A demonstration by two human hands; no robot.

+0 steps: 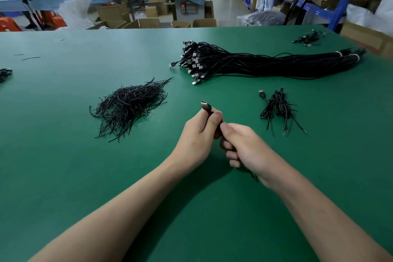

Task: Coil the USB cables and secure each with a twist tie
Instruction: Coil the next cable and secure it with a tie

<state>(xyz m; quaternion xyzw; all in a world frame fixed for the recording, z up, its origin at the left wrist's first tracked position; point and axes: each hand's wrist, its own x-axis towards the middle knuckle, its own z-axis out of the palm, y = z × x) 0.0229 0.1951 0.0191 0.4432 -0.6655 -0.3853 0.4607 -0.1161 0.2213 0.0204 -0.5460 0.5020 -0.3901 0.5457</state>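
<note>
My left hand (198, 134) grips a black USB cable (206, 108) just behind its plug, which sticks up past my thumb. My right hand (242, 147) is curled round the same cable right beside the left hand, and most of the cable is hidden inside both fists. A loose pile of black twist ties (129, 104) lies on the green table (63, 155) to the left. A long bundle of uncoiled USB cables (265, 64) lies behind my hands. Two coiled, tied cables (276, 108) rest to the right.
A few more coiled cables (309, 38) sit at the far right of the table, and another coil (5, 73) at the left edge. Stray ties (30, 58) lie far left. Beyond the table are cardboard boxes, a bench and blue shelving.
</note>
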